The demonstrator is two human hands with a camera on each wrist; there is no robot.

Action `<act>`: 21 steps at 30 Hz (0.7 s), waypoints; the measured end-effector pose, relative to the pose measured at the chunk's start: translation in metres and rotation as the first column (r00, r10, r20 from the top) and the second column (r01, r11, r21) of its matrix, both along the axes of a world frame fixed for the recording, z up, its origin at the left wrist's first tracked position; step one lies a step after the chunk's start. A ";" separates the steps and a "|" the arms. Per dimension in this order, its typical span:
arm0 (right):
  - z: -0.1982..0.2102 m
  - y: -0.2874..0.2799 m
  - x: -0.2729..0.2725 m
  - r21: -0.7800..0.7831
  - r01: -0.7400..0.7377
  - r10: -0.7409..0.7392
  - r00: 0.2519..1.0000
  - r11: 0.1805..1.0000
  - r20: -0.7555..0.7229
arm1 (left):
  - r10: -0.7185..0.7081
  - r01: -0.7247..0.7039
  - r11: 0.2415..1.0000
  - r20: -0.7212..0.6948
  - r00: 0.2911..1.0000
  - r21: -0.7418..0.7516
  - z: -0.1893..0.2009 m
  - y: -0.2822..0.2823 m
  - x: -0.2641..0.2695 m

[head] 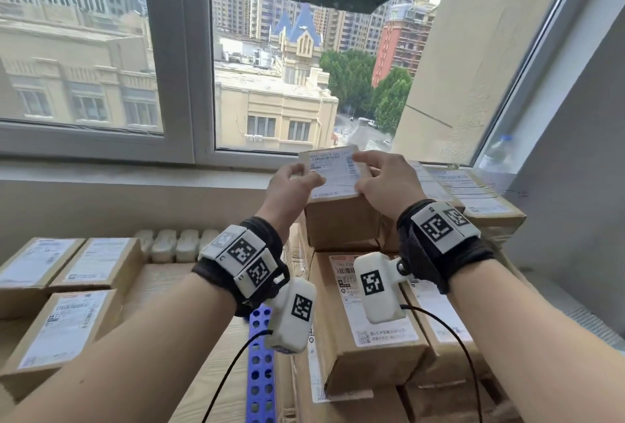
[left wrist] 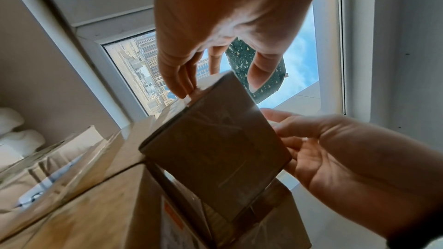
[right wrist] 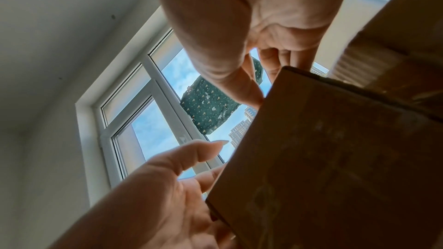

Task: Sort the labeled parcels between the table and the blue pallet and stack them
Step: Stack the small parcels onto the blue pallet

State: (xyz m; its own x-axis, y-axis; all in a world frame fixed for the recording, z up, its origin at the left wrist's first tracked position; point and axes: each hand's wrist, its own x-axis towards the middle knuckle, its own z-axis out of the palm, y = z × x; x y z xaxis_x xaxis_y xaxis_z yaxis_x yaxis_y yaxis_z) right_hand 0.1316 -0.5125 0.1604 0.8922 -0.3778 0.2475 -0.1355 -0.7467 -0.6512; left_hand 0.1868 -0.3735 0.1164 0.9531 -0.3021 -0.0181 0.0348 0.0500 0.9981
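Observation:
A small brown cardboard parcel (head: pixel 338 216) with a white label on top is at the top of the stack on the right, just below the window sill. My left hand (head: pixel 304 175) grips its left side, thumb lying on the label. My right hand (head: pixel 365 172) grips its right side, one finger across the label's far edge. In the left wrist view the left hand (left wrist: pixel 219 82) pinches the parcel (left wrist: pixel 215 149) at its top edge. In the right wrist view the right hand (right wrist: pixel 268 80) holds a corner of the parcel (right wrist: pixel 335 158). I cannot tell whether the parcel rests on the box beneath.
Several more labeled parcels (head: pixel 372 321) are stacked under and beside it by the blue pallet (head: pixel 260 355). On the wooden table (head: pixel 216 355) at left lie other parcels (head: pixel 74 321) and white foam pieces (head: pixel 176 243). A water bottle (head: pixel 497 155) stands on the sill, with a grey wall at right.

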 end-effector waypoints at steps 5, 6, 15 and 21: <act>-0.004 -0.009 0.002 -0.034 -0.068 0.067 0.998 0.997 -0.020 | 0.055 -0.056 0.997 0.021 0.998 0.060 -0.003 -0.003 -0.004; -0.003 -0.011 0.001 -0.010 -0.078 0.078 0.997 0.997 0.000 | 0.058 -0.059 0.996 0.020 0.998 0.064 -0.004 -0.005 -0.004; 0.011 -0.072 -0.026 0.153 0.095 -0.127 0.968 0.984 0.215 | 0.080 -0.078 0.993 -0.018 0.997 0.090 -0.011 -0.024 -0.015; 0.005 -0.131 -0.044 0.162 0.312 -0.336 0.929 0.936 0.157 | 0.069 -0.068 0.989 -0.004 0.998 0.130 -0.005 -0.033 -0.016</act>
